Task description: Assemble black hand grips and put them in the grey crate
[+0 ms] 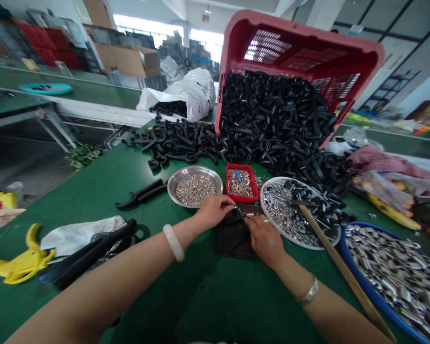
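Observation:
My left hand (216,210) is closed, its thumb and fingertips pinched together over a small part too tiny to name. Just across from it my right hand (267,240) is closed against a black plastic part (232,217), with a small metal spring (251,215) at its fingertips. Both hands work over a dark flat block (232,239) on the green table. Behind the left hand stands a metal bowl (195,188) of small metal pieces. A red tray (241,184) of rivet-like pins sits beyond the hands.
A red crate (301,28) lies tipped, spilling black plastic parts (272,110). At right are a white tray (272,205) of metal pins, a wooden-handled hammer (329,251) and a blue-rimmed basin (376,291) of metal pieces. Left lie a yellow tool (28,260) and black handles (93,253).

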{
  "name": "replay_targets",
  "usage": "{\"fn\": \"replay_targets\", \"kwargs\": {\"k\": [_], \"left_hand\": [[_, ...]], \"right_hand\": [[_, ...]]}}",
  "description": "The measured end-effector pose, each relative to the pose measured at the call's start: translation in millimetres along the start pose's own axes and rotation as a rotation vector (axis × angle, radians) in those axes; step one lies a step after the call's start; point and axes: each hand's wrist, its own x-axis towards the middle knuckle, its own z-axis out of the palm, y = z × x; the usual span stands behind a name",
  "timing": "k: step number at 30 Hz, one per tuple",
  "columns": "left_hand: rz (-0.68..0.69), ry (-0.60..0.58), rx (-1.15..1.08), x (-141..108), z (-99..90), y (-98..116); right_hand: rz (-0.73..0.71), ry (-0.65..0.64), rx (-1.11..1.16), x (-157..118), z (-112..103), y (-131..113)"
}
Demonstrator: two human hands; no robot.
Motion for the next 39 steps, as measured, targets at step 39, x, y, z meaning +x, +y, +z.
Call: {"fn": "replay_targets", "kwargs": {"k": [39], "left_hand": [[0.203,-0.082,0.649,-10.7,48.2,20.3]], "right_hand": [[0.006,0.131,0.367,-34.8,4.1,10.9]]}}
